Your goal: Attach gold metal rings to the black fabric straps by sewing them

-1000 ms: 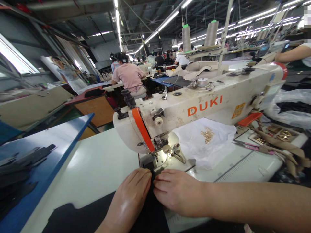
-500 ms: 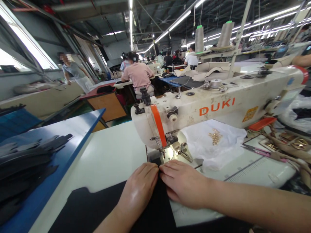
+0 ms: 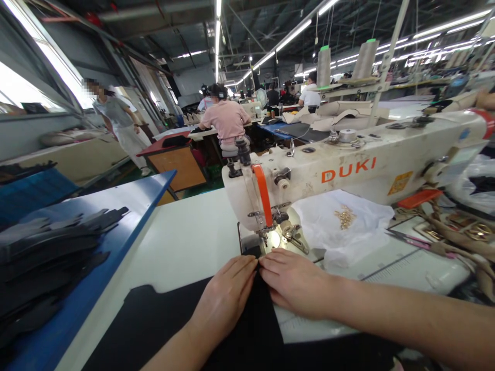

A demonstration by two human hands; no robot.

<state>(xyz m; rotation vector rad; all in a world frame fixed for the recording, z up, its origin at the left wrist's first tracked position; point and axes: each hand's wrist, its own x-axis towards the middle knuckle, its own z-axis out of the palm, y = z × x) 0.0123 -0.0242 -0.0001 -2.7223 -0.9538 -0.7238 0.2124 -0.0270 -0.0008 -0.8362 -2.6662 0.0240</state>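
Observation:
A large piece of black fabric (image 3: 170,314) lies across the white table and runs up to the sewing machine (image 3: 332,165). My left hand (image 3: 230,288) is closed on the fabric's upper part, fingertips pressed together close in front of the needle area. Opposite it, my right hand (image 3: 292,281) pinches the fabric's right edge, its fingertips almost touching the left ones. The thumbs are mostly hidden. A narrow end of the fabric shows beyond my fingers, beside the lit needle plate (image 3: 274,239).
Small gold-coloured metal pieces (image 3: 345,217) lie on a white cloth (image 3: 309,216) right of the needle. Farther right are pink-handled scissors (image 3: 419,241) and tan straps (image 3: 464,255). Dark cut pieces (image 3: 58,263) are piled on a blue table (image 3: 154,190) at left. Several people are beyond.
The view has shifted slightly, so the machine sits a little farther right. Both hands keep their hold on the fabric by the needle. A person at the left has moved.

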